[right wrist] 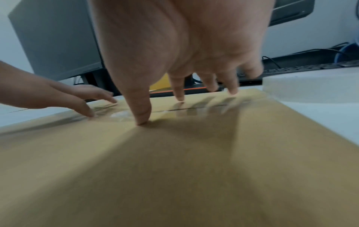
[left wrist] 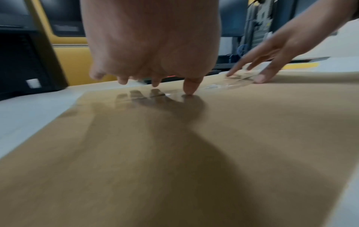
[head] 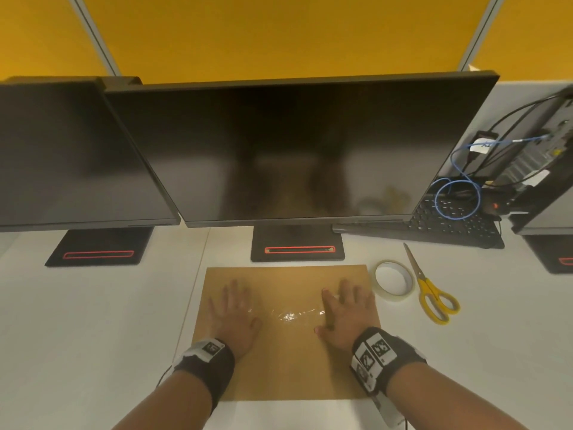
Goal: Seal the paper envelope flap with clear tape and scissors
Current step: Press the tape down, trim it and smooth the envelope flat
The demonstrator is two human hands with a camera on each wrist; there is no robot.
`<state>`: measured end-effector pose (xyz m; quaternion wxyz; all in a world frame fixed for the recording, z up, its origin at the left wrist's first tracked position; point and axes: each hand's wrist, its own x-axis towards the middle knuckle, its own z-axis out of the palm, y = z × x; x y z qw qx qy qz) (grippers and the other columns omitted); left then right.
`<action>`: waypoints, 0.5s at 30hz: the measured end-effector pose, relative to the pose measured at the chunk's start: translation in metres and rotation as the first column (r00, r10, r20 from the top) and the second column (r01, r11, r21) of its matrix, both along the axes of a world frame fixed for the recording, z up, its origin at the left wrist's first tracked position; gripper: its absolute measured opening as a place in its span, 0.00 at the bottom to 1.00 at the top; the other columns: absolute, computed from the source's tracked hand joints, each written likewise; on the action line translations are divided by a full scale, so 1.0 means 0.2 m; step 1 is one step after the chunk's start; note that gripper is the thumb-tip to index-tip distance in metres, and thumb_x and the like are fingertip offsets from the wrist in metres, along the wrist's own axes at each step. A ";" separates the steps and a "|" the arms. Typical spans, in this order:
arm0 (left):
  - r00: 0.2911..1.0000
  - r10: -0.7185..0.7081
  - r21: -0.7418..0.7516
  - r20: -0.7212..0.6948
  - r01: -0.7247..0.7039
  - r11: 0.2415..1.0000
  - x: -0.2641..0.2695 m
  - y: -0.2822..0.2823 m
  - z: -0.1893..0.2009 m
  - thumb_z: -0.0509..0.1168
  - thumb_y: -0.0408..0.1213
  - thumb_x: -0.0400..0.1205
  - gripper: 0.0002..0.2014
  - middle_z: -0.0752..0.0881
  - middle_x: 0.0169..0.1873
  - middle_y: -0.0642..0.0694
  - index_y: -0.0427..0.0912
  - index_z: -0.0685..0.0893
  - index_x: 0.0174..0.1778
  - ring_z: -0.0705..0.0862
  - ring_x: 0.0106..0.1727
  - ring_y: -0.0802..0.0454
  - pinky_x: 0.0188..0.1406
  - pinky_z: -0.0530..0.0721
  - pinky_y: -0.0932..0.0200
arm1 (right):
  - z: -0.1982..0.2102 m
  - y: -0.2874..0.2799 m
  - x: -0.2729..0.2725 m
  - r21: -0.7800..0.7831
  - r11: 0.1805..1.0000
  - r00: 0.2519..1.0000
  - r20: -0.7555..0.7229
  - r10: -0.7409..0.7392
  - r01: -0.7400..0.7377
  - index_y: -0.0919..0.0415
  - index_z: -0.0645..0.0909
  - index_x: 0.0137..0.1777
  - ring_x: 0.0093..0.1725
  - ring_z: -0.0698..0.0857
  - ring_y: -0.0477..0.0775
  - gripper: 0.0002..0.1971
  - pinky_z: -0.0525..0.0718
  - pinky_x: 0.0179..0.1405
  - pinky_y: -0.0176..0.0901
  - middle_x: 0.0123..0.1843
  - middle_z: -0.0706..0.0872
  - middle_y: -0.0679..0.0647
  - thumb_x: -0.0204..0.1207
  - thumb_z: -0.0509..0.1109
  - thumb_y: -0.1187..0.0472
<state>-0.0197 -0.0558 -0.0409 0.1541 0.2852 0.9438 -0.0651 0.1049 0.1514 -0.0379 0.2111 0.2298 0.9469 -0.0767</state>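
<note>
On the near middle of the white surface [head: 93, 321] we count one brown paper envelope [head: 285, 361], one strip of clear tape [head: 291, 315], one tape roll [head: 394, 281] and one pair of yellow-handled scissors [head: 431, 290]. The envelope lies flat, its longer sides running near to far, and the tape strip crosses it from left to right, over the flap edge. Our left hand [head: 234, 318] lies spread with its grip released, thumb tip touching the left end of the strip while the other fingers hover just above the paper. Our right hand [head: 345, 315] is likewise spread and holds nothing, thumb and fingertips pressing by the strip's right end. The roll lies flat just beside the envelope's far right corner, and the scissors lie right of it, blades pointing far. Beyond stand two dark monitors [head: 294, 150], with a keyboard [head: 434, 228] and cables [head: 459, 193] at the far right.
</note>
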 end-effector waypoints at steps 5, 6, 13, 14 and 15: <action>0.974 -0.178 0.085 0.140 0.167 0.982 0.17 0.09 -0.04 0.53 0.69 0.75 0.40 0.51 0.84 0.43 0.60 0.53 0.83 0.56 0.83 0.35 0.72 0.62 0.28 | -0.01 -0.06 0.04 -0.138 0.979 0.989 -0.031 0.147 -0.150 0.40 0.51 0.80 0.83 0.46 0.66 0.31 0.50 0.81 0.66 0.86 0.44 0.53 0.79 0.58 0.46; 0.968 -0.171 0.062 0.182 0.162 0.985 0.18 0.10 -0.06 0.51 0.71 0.76 0.42 0.39 0.84 0.45 0.61 0.44 0.83 0.44 0.84 0.38 0.76 0.51 0.30 | -0.02 -0.06 0.05 -0.144 0.978 0.989 -0.023 0.148 -0.149 0.39 0.49 0.81 0.84 0.44 0.66 0.31 0.50 0.81 0.66 0.86 0.43 0.53 0.79 0.56 0.45; 0.970 -0.166 0.008 0.177 0.167 0.986 0.17 0.11 -0.02 0.50 0.72 0.76 0.43 0.37 0.84 0.47 0.62 0.40 0.83 0.39 0.84 0.41 0.78 0.47 0.34 | -0.02 -0.05 0.08 -0.144 0.976 0.986 0.015 0.166 -0.162 0.38 0.43 0.81 0.84 0.41 0.63 0.31 0.49 0.81 0.63 0.86 0.39 0.50 0.81 0.53 0.43; 0.971 -0.177 0.005 0.160 0.179 0.984 0.16 0.12 0.00 0.50 0.71 0.76 0.42 0.41 0.85 0.47 0.62 0.44 0.83 0.43 0.84 0.41 0.79 0.49 0.35 | 0.00 -0.05 0.06 -0.150 0.976 0.986 0.022 0.163 -0.158 0.39 0.46 0.81 0.84 0.44 0.63 0.31 0.51 0.81 0.64 0.86 0.41 0.51 0.81 0.55 0.44; 0.971 -0.195 0.002 0.137 0.197 0.980 0.14 0.14 0.03 0.50 0.70 0.76 0.39 0.46 0.85 0.46 0.61 0.49 0.83 0.48 0.84 0.41 0.78 0.51 0.37 | 0.03 -0.04 0.04 -0.159 0.975 0.986 0.029 0.163 -0.156 0.40 0.50 0.81 0.84 0.48 0.64 0.30 0.55 0.80 0.64 0.86 0.46 0.52 0.80 0.56 0.45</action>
